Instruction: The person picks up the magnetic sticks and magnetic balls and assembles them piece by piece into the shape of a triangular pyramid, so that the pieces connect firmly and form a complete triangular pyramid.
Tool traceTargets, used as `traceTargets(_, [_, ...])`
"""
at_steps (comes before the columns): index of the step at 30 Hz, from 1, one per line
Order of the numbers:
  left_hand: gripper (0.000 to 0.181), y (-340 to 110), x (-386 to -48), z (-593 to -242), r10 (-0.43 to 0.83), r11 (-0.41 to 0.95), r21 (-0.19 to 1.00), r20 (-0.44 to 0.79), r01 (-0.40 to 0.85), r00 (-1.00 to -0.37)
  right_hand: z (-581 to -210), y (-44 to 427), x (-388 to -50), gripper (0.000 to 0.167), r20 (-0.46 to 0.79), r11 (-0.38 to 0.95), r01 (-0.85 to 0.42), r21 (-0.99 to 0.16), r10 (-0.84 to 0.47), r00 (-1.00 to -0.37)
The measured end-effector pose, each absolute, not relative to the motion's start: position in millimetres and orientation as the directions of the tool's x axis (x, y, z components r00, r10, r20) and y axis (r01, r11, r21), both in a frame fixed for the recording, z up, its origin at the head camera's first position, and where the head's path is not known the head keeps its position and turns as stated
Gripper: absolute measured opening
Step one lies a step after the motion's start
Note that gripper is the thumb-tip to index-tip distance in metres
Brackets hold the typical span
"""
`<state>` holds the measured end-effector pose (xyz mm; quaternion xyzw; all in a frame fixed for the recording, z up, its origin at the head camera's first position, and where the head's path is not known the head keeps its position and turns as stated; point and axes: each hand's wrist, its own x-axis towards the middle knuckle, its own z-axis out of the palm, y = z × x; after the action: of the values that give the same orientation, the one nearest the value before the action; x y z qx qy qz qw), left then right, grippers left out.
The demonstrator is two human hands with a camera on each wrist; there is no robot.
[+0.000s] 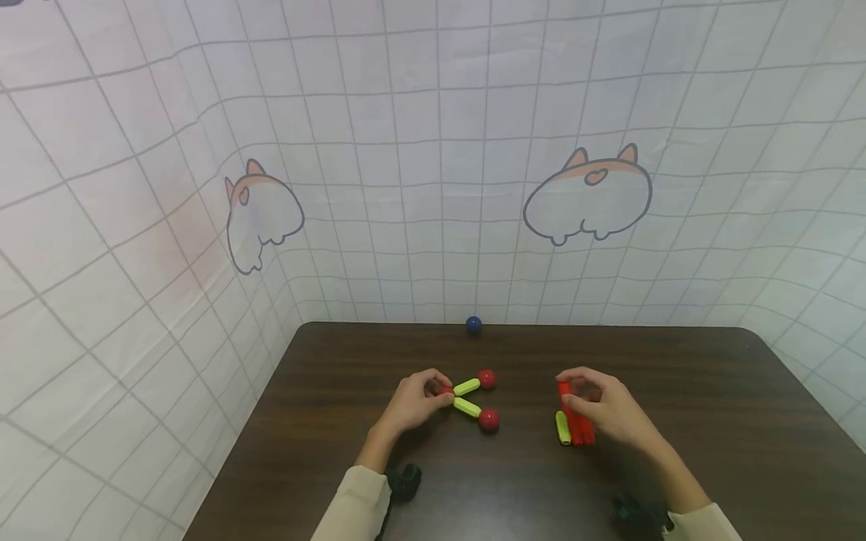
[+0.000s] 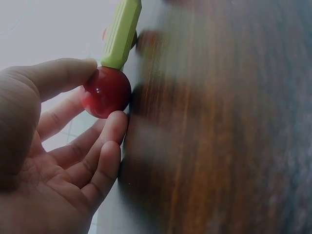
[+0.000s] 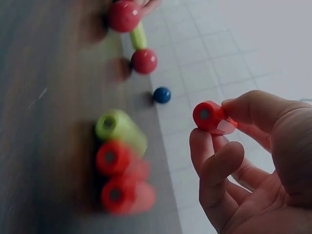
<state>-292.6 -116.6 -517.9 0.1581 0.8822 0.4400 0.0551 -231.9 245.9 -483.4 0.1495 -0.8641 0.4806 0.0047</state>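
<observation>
My left hand point(image 1: 414, 406) pinches a red ball point(image 2: 106, 92) between thumb and fingers. From that ball two yellow-green sticks point(image 1: 467, 407) spread in a V, each with another red ball point(image 1: 489, 420) at its far end. Over to the right, my right hand point(image 1: 609, 406) holds a red stick point(image 3: 208, 117) between thumb and fingertips, raised off the table. Below it lie two more red sticks point(image 3: 115, 194), side by side. Along their left side lies a loose yellow-green stick point(image 1: 563, 427); the end facing the right wrist camera has a round socket.
A blue ball point(image 1: 473, 324) sits at the table's far edge. The dark wood table point(image 1: 514, 488) meets a white grid-patterned cloth point(image 1: 419, 225) behind and to the left. Dark wrist devices point(image 1: 404, 482) are worn on both arms.
</observation>
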Motion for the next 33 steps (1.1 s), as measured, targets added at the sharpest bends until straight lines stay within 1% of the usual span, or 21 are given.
traceTargets(7, [0.018, -117.9, -293.3, -517.3, 0.330, 0.560, 0.796, 0.037, 0.228, -0.943, -474.3, 214.8, -247.7, 0.031, 0.160, 0.448, -0.263, -0.854, -0.256, -0.953])
traceTargets(13, [0.018, -119.0, -294.9, -517.1, 0.328, 0.561, 0.798, 0.033, 0.223, -0.944, -471.9, 186.4, -259.4, 0.032, 0.087, 0.414, -0.186, -0.891, -0.246, -0.965])
traceTargets(19, [0.018, -119.9, -294.7, -517.9, 0.333, 0.563, 0.795, 0.033, 0.227, -0.942, -478.8, 159.6, -268.4, 0.032, 0.067, 0.395, -0.163, -0.904, -0.244, -0.967])
traceTargets(26, [0.018, -118.3, -293.9, -517.8, 0.329, 0.557, 0.801, 0.029, 0.219, -0.944, -488.1, 136.7, -274.8, 0.031, 0.051, 0.409, -0.146, -0.901, -0.234, -0.971])
traceTargets(33, [0.017, -117.8, -293.8, -517.5, 0.329, 0.555, 0.802, 0.030, 0.219, -0.944, -495.2, 125.1, -278.0, 0.030, 0.031, 0.438, -0.121, -0.891, -0.206, -0.978])
